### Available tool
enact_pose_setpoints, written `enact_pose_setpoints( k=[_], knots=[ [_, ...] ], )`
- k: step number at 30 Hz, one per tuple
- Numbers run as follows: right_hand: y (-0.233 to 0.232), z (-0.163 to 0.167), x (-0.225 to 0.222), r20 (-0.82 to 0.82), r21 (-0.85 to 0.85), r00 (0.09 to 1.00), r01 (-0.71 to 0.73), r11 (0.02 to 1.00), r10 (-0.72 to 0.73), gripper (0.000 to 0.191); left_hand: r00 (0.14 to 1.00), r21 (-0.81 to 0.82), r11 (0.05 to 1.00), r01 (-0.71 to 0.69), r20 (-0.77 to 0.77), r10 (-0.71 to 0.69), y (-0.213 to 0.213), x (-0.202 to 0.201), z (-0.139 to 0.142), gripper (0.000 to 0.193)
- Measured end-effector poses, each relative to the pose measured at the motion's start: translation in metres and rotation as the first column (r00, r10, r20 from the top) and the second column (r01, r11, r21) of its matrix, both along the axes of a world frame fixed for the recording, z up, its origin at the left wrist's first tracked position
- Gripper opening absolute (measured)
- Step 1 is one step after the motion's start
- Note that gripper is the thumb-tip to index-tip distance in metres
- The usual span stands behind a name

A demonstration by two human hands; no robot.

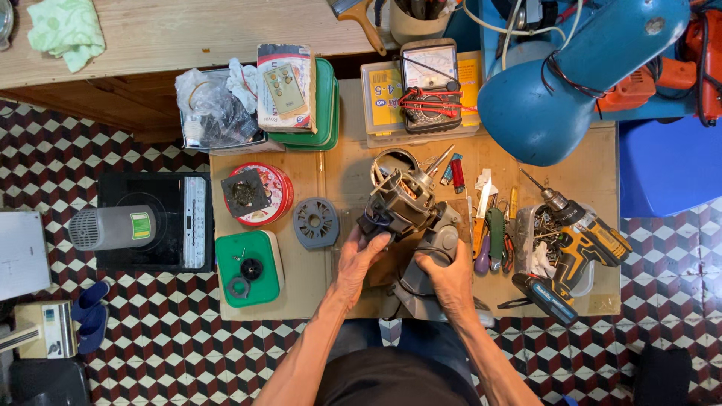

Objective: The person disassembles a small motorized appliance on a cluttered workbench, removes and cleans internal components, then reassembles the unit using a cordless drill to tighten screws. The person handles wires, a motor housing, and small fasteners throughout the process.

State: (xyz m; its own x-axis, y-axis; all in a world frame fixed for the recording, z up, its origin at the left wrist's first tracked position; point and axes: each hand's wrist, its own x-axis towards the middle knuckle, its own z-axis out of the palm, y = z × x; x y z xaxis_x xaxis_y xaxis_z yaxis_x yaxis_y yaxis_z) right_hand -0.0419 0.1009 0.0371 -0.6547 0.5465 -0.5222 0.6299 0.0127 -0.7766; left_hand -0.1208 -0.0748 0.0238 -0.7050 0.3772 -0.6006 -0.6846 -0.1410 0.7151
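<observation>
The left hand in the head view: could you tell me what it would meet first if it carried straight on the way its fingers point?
The left hand already touches the fan motor; that motor lies first in its line, though depth is unclear.

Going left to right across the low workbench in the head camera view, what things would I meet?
Green box → grey vented disc → left hand on the fan motor → right hand → screwdrivers → yellow cordless drill.
</observation>
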Motion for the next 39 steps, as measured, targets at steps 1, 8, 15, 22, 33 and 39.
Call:
enact_pose_setpoints(
  k=[1, 8, 15, 22, 33, 39],
  knots=[
    [0.004, 0.004, 0.006, 0.034, 0.061, 0.998, -0.054, 0.997, 0.052, 0.064, 1.000, 0.006, 1.000, 0.002, 0.023, -0.002, -0.002, 0.007, 0.003, 0.067],
    [0.012, -0.006, 0.045, 0.155, 0.089, 0.956, -0.265, 0.960, 0.250, 0.072, 0.968, -0.133, 0.982, 0.131, 0.229, -0.098, -0.032, 0.072, -0.016, 0.056],
    [0.010, -0.042, 0.070, 0.267, 0.129, 0.936, -0.270, 0.954, 0.229, 0.081, 0.937, -0.149, 0.969, 0.195, 0.321, -0.139, -0.027, 0.097, -0.060, 0.056],
    [0.018, -0.061, 0.071, 0.332, 0.135, 0.915, -0.288, 0.948, 0.230, 0.092, 0.916, -0.284, 0.900, 0.330, 0.328, -0.233, -0.020, 0.093, -0.082, 0.060],
    [0.017, -0.063, 0.074, 0.307, 0.133, 0.914, -0.316, 0.939, 0.264, 0.090, 0.763, -0.604, 0.559, 0.568, 0.131, -0.633, -0.031, 0.064, -0.078, 0.062],
    [0.020, -0.059, 0.079, 0.314, 0.086, 0.905, -0.327, 0.941, 0.286, 0.093, 0.699, -0.812, 0.424, 0.401, -0.028, -0.714, -0.026, 0.014, -0.014, 0.046]
  ],
)
